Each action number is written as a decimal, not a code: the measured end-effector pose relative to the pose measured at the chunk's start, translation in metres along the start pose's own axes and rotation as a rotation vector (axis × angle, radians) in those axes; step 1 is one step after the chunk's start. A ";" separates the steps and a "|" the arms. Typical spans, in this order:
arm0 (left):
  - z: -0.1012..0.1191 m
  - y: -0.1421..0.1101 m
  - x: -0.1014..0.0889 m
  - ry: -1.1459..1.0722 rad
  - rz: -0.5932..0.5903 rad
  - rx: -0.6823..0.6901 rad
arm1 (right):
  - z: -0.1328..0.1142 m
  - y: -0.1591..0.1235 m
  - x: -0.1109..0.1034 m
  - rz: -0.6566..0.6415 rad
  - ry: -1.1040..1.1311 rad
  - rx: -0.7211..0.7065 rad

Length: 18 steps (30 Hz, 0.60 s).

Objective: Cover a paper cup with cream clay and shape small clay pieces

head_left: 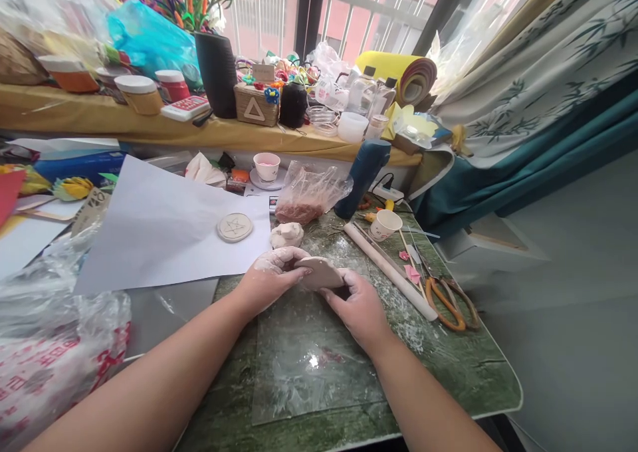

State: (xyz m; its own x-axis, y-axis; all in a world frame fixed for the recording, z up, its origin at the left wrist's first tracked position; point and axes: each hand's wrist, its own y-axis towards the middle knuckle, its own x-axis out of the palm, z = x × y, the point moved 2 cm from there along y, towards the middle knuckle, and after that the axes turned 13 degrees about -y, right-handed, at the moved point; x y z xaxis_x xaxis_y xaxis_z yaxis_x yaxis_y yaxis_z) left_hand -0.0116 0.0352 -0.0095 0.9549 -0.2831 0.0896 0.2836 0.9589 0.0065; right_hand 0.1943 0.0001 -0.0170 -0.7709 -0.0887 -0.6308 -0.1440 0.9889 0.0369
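Between my two hands is a thin, pale grey clay disc (319, 274), tilted and lifted over a clear plastic sheet (299, 372). My left hand (273, 274) pinches its left edge, thumb in front and fingers behind. On the opposite edge, my right hand (357, 300) grips with thumb and fingers. White residue coats the fingers of both. Just behind the left hand sits a lump of whitish clay (286, 234). A round clay disc with a star scored in it (234, 227) lies on white paper (149, 226) to the left.
A rolling pin (391, 271), scissors (451, 304) and a paper cup (385, 225) are at the right. Behind stand a bag of reddish-brown material (304, 203), a dark blue bottle (363, 178) and another cup (266, 166). A crumpled plastic bag (54, 352) fills the left front.
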 end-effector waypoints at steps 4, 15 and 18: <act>0.000 0.001 0.000 -0.061 0.009 0.017 | 0.000 -0.001 -0.002 0.017 0.051 -0.040; 0.009 -0.006 0.005 0.033 -0.071 -0.036 | -0.006 -0.006 -0.008 0.131 -0.117 -0.185; 0.005 -0.004 0.006 0.003 -0.042 -0.032 | -0.003 -0.005 -0.006 0.104 -0.057 -0.163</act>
State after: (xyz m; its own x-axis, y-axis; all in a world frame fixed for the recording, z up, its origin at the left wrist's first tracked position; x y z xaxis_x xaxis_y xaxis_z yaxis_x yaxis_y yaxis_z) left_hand -0.0078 0.0300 -0.0041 0.9424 -0.3231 0.0870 0.3260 0.9451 -0.0216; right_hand 0.1979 -0.0046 -0.0106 -0.7509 0.0250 -0.6599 -0.1674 0.9594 0.2269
